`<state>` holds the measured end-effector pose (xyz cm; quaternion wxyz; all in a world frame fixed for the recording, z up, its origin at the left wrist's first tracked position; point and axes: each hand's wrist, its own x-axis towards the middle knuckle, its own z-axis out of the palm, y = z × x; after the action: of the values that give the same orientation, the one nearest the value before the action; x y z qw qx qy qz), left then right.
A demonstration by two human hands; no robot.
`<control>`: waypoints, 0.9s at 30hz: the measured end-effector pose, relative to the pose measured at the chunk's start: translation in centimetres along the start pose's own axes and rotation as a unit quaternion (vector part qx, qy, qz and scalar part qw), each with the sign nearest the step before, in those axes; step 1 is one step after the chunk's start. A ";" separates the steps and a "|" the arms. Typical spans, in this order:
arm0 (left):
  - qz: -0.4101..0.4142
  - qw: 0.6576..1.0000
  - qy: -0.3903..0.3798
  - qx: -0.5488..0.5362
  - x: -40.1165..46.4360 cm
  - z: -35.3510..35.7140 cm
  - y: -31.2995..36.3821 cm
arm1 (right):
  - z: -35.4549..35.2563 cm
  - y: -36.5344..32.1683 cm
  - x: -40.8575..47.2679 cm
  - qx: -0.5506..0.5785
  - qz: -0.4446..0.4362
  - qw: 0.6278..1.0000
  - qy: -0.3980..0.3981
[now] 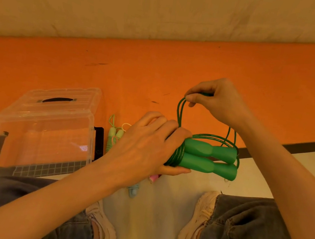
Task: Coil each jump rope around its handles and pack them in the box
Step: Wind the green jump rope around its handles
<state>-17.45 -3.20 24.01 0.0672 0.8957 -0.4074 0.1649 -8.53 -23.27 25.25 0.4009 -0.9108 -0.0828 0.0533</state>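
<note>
Green jump rope [208,157]: two handles gripped in left hand [146,144], right hand [214,101] pinching its cord; three other ropes half-hidden beside one clear box [45,123].

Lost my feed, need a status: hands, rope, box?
Left hand grips green handles. Right hand pinches green cord, coil unfinished. Clear box lid closed; pale green rope beside it.

You've got an orange floor mat [180,71] with the clear plastic box [44,129] and a pale green jump rope [114,135] lying beside it.
</note>
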 end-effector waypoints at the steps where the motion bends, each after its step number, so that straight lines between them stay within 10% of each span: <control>1: -0.006 1.000 -0.003 -0.009 0.0 -0.2 0.1 | 0.0 -0.1 -0.1 0.001 0.002 1.000 -0.003; 27: -0.068 0.981 0.085 -0.158 0.3 -1.3 -0.7 | -1.0 0.7 -0.6 0.084 0.060 0.992 -0.076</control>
<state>-17.00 -2.62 25.31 0.2535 0.8820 -0.3597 0.1687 -8.88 -24.57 25.36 0.4650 -0.8703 -0.0531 0.1531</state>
